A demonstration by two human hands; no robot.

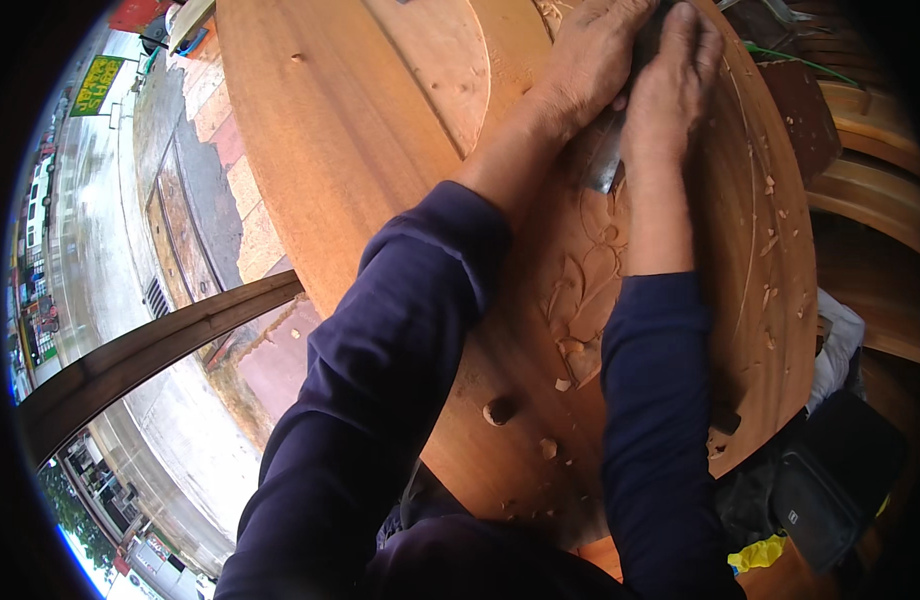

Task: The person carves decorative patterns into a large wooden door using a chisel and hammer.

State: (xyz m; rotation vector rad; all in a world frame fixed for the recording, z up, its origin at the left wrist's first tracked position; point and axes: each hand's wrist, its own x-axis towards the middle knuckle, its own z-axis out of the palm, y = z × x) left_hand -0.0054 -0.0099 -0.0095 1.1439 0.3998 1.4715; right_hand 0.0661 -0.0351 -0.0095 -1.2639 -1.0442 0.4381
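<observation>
Both my hands are together near the top of the view, over a large brown wooden panel (350,130) with curved edges. Between them is a dark, flat metal tool (604,165), its shiny end showing below my wrists; its exact kind is hidden by the hands. My left hand (602,55) is closed on the tool from the left, fingers partly out of sight. On the other side, my right hand (672,90) wraps round it with bent fingers. Below the tool, a carved leaf-like relief (585,290) runs down the panel. Curled wood shavings (770,240) lie along the right side.
A dark round knot or hole (499,410) and loose chips (549,448) mark the panel near me. Curved wooden pieces (870,190) are stacked at right, above a black case (840,480) and a yellow wrapper (758,555). A dark wooden beam (160,345) crosses at left, before a wet street (110,220).
</observation>
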